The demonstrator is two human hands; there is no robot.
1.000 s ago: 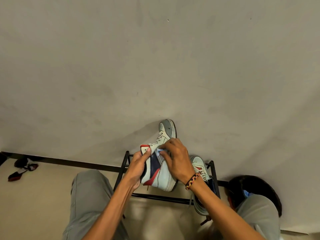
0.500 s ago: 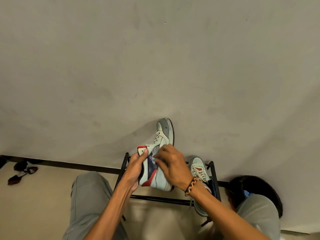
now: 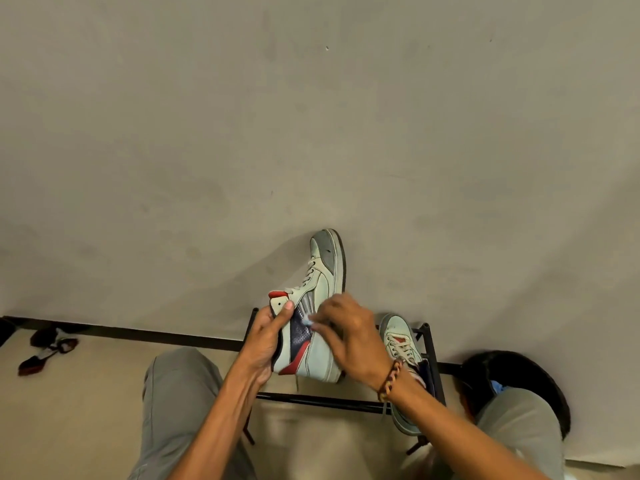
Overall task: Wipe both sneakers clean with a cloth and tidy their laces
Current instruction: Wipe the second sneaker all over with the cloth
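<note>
A white high-top sneaker (image 3: pixel 320 292) with navy and red side panels points toe-up against the wall. My left hand (image 3: pixel 268 341) grips its heel and collar, thumb on the white tongue tab. My right hand (image 3: pixel 349 336) holds a small pale blue cloth (image 3: pixel 307 319) against the sneaker's side; only a corner of the cloth shows under the fingers. The second sneaker (image 3: pixel 401 344) lies on the black metal rack (image 3: pixel 431 362) to the right, its laces hanging loose.
A grey wall fills the upper view, with a dark baseboard along the floor. My knees in grey trousers frame the rack. A dark round object (image 3: pixel 519 375) with something blue in it sits at right. Dark sandals (image 3: pixel 45 344) lie on the floor at far left.
My right hand has slid the cloth from the upper collar area down and left across the sneaker's navy side panel. My left hand keeps its hold on the heel.
</note>
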